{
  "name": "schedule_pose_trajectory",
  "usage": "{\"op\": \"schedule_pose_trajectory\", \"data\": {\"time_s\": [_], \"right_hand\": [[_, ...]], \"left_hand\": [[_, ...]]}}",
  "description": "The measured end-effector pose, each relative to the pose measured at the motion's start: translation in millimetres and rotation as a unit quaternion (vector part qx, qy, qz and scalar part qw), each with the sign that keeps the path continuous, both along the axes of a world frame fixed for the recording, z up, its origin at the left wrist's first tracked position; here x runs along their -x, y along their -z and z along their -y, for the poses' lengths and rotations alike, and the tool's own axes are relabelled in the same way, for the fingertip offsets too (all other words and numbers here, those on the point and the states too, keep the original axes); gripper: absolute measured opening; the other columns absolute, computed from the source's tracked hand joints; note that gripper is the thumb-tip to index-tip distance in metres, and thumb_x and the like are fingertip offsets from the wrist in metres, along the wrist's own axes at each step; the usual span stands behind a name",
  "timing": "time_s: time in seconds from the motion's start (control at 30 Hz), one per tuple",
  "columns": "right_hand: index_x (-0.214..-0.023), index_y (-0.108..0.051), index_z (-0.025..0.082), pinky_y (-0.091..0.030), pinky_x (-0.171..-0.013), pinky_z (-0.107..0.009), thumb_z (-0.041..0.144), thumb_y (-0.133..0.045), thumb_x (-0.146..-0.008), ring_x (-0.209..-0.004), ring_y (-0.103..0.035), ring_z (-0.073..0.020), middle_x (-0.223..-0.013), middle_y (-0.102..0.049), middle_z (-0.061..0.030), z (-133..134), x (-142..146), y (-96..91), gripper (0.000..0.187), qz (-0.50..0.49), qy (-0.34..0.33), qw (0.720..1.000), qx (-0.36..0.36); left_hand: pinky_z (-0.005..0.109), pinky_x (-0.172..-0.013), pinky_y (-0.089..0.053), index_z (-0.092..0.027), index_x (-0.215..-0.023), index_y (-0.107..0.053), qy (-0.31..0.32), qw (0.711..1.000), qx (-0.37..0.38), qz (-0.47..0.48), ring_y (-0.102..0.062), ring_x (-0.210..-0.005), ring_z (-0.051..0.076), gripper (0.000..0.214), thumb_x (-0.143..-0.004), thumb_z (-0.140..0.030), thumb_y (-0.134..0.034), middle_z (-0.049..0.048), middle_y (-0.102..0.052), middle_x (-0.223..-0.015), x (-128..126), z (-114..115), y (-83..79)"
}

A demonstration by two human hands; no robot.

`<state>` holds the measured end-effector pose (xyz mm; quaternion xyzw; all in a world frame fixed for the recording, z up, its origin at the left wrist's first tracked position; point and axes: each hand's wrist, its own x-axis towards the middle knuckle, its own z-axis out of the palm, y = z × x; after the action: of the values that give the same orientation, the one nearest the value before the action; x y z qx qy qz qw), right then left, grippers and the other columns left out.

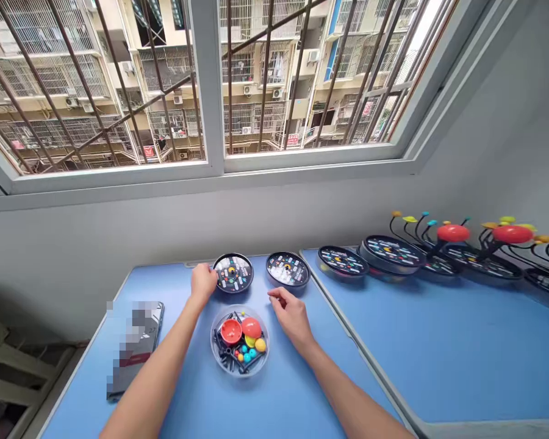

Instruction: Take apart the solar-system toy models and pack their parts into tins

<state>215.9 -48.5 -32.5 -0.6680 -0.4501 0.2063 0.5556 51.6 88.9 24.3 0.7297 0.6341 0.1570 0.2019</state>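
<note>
Black disc [233,273], left hand [204,283] fingers together on rim, right hand [291,316] fingers loosely apart beside clear bowl [240,373]

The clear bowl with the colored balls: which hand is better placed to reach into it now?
Probably the right hand: it looks empty and lies just beside the clear bowl. The left hand is also near, but it is at the edge of the black round disc, so it seems occupied.

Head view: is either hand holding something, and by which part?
The left hand touches the left rim of the round black disc, but whether it grips cannot be told; the right hand holds nothing.
</note>
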Motion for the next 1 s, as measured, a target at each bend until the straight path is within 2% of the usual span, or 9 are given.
{"op": "schedule_pose_trajectory", "data": {"time_s": [0.1,0.2,0.33,0.47,0.73,0.8,0.87,0.93,1.0], "right_hand": [[-0.080,-0.059,0.017,-0.043,-0.060,-0.030,0.040,-0.050,-0.072,-0.061,-0.055,-0.0178,-0.071,-0.062,-0.0057,-1,0,0.8,0.025,-0.043,-0.009,0.999,0.001],[-0.090,-0.056,0.016,-0.042,-0.052,-0.026,0.050,-0.045,-0.078,-0.055,-0.053,-0.0143,-0.072,-0.060,-0.0043,3,2,-4.7,0.037,-0.095,-0.042,0.995,-0.002],[-0.093,-0.055,0.017,-0.037,-0.048,-0.023,0.057,-0.041,-0.081,-0.049,-0.046,-0.0109,-0.062,-0.051,0.0019,13,12,-15.1,0.044,-0.160,-0.136,0.978,0.002],[-0.083,-0.058,0.017,-0.036,-0.051,-0.024,0.050,-0.050,-0.079,-0.054,-0.045,-0.0124,-0.058,-0.048,0.0029,21,19,-17.5,0.034,-0.061,-0.146,0.987,0.019],[-0.085,-0.060,0.017,-0.034,-0.052,-0.024,0.033,-0.047,-0.080,-0.051,-0.039,-0.0120,-0.058,-0.043,0.0036,26,30,-16.6,0.021,0.066,-0.111,0.991,0.032],[-0.084,-0.061,0.018,-0.035,-0.053,-0.025,0.031,-0.046,-0.080,-0.052,-0.040,-0.0123,-0.060,-0.043,0.0026,26,32,-15.7,0.020,0.102,-0.107,0.989,0.019],[-0.084,-0.062,0.018,-0.036,-0.055,-0.025,0.029,-0.045,-0.081,-0.053,-0.042,-0.0126,-0.064,-0.046,0.0013,25,33,-14.5,0.021,0.121,-0.107,0.987,0.011],[-0.086,-0.063,0.017,-0.038,-0.056,-0.025,0.029,-0.044,-0.081,-0.053,-0.044,-0.0125,-0.067,-0.050,-0.0001,24,34,-13.4,0.022,0.126,-0.111,0.986,0.006],[-0.091,-0.064,0.017,-0.040,-0.057,-0.026,0.028,-0.043,-0.082,-0.055,-0.046,-0.0128,-0.073,-0.054,-0.0022,24,34,-12.5,0.026,0.123,-0.117,0.985,0.006]], "left_hand": [[0.033,-0.072,-0.048,-0.013,-0.085,-0.060,0.007,0.999,-0.031,0.029,-0.059,-0.080,0.016,0.016,-0.085,-0.027,-0.052,0.0035,-0.063,-0.085,17,11,-15.3],[0.023,-0.058,-0.041,-0.015,-0.059,-0.055,0.042,0.996,-0.039,0.070,-0.054,-0.062,0.013,0.017,-0.075,-0.019,-0.052,-0.0019,-0.055,-0.058,32,38,-22.1],[0.021,-0.048,-0.031,-0.019,-0.048,-0.044,0.093,0.989,-0.016,0.112,-0.045,-0.049,0.010,0.019,-0.067,-0.019,-0.049,-0.0054,-0.045,-0.046,42,74,-16.5],[0.021,-0.047,-0.029,-0.020,-0.046,-0.039,0.107,0.985,0.007,0.136,-0.040,-0.047,0.010,0.019,-0.064,-0.021,-0.046,-0.0053,-0.042,-0.045,46,91,-5.5],[0.021,-0.047,-0.030,-0.019,-0.050,-0.046,0.096,0.983,0.021,0.153,-0.039,-0.047,0.010,0.016,-0.065,-0.024,-0.046,-0.0055,-0.042,-0.046,55,99,10.9],[0.021,-0.048,-0.032,-0.017,-0.061,-0.057,0.096,0.983,0.022,0.153,-0.041,-0.047,0.011,0.014,-0.066,-0.023,-0.045,-0.0058,-0.044,-0.045,57,100,14.2],[0.021,-0.050,-0.034,-0.016,-0.083,-0.066,0.101,0.983,0.022,0.154,-0.043,-0.046,0.011,0.026,-0.068,-0.022,-0.044,-0.0060,-0.047,-0.046,59,101,17.4],[0.022,-0.051,-0.037,-0.016,-0.101,-0.065,0.105,0.982,0.020,0.154,-0.046,-0.047,0.012,0.038,-0.071,-0.022,-0.042,-0.0049,-0.052,-0.048,59,103,20.3],[0.023,-0.052,-0.039,-0.015,-0.108,-0.064,0.108,0.982,0.012,0.152,-0.048,-0.049,0.013,0.042,-0.074,-0.022,-0.040,-0.0026,-0.058,-0.052,58,105,23.0]]}}
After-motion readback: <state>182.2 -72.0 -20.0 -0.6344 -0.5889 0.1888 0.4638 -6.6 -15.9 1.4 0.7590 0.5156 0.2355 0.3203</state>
